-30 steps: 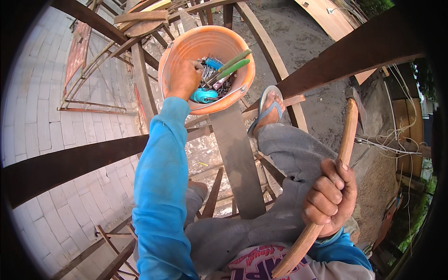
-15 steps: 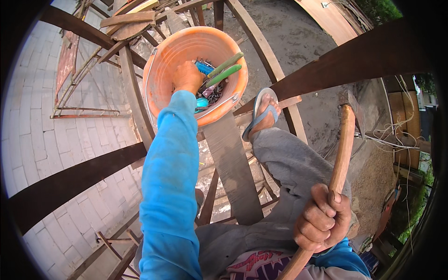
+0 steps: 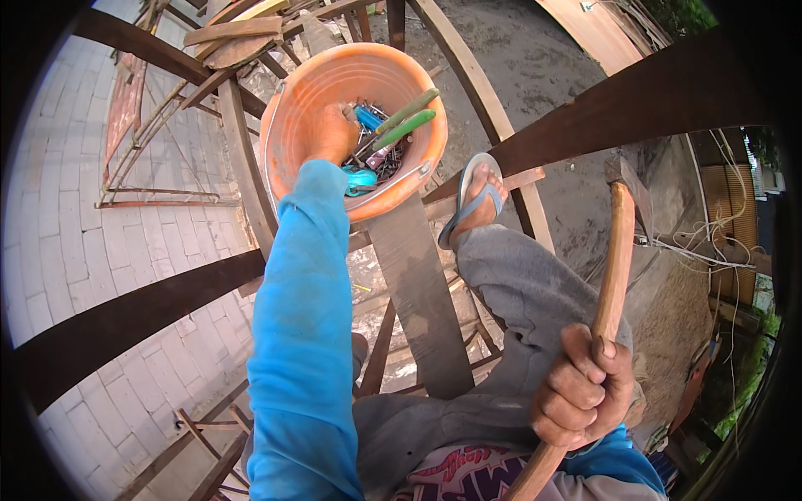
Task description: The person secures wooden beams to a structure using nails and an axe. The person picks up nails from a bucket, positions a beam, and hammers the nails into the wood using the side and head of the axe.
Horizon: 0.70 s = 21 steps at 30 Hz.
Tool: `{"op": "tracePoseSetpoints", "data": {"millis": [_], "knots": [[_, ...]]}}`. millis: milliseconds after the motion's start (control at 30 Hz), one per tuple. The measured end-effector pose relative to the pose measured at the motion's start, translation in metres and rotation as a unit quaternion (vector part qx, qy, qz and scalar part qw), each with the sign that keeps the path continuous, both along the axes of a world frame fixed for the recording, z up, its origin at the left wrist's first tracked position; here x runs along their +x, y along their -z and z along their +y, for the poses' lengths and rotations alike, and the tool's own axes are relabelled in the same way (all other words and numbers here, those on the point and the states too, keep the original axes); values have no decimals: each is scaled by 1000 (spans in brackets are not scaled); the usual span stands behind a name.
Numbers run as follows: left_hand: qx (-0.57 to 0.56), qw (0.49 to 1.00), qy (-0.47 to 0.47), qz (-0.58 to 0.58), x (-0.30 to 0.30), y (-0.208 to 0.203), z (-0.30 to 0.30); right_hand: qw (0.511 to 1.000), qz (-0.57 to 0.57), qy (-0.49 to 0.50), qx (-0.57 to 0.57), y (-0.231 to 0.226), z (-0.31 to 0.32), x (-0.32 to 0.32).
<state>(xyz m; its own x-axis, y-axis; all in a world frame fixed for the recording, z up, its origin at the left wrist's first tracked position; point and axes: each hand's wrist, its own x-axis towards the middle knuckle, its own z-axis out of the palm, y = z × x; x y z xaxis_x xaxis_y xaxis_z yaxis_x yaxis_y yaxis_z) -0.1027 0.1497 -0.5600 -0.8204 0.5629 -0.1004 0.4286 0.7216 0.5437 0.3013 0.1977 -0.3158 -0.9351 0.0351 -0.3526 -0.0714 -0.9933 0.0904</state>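
My left hand (image 3: 334, 134) is inside an orange bucket (image 3: 292, 96), low against its left inner side. Its fingers are curled and their tips hidden, so what they hold cannot be made out. Beside it lie loose nails (image 3: 391, 167), a blue object (image 3: 366, 118), a turquoise tool (image 3: 359, 179) and a tool with green handles (image 3: 407, 129) that stick out over the rim. At the lower right my right hand (image 3: 581, 388) is wrapped round the wooden handle of a hammer (image 3: 614, 267). The dark metal head points up and away from me.
The bucket rests at the far end of a narrow plank (image 3: 418, 301) among wooden beams. A dark beam (image 3: 618, 104) crosses at right, another (image 3: 142, 313) at left. My sandalled foot (image 3: 478, 200) is braced beside the bucket. Pale block paving (image 3: 67, 250) and loose cables (image 3: 710, 250) lie below.
My left hand has shifted slightly within the bucket, its knuckles now turned more upward. The right hand keeps its grip on the hammer; the whole view has moved a little.
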Motion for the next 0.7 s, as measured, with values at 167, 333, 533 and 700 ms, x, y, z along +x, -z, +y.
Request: {"op": "tracePoseSetpoints", "data": {"millis": [167,333,533,700], "knots": [[247,908,-111,-319,9,-42,-7,1000,-3,5,-7,5,4,-3],[338,861,-82,-373,32,-72,-43,999,-19,35,-23,0,-7,-2],[494,748,-55,-439,79,-111,-83,998,-26,37,-38,3,-17,-1],[595,707,-60,-378,106,-157,-115,999,3,-29,-20,8,-35,1]]}}
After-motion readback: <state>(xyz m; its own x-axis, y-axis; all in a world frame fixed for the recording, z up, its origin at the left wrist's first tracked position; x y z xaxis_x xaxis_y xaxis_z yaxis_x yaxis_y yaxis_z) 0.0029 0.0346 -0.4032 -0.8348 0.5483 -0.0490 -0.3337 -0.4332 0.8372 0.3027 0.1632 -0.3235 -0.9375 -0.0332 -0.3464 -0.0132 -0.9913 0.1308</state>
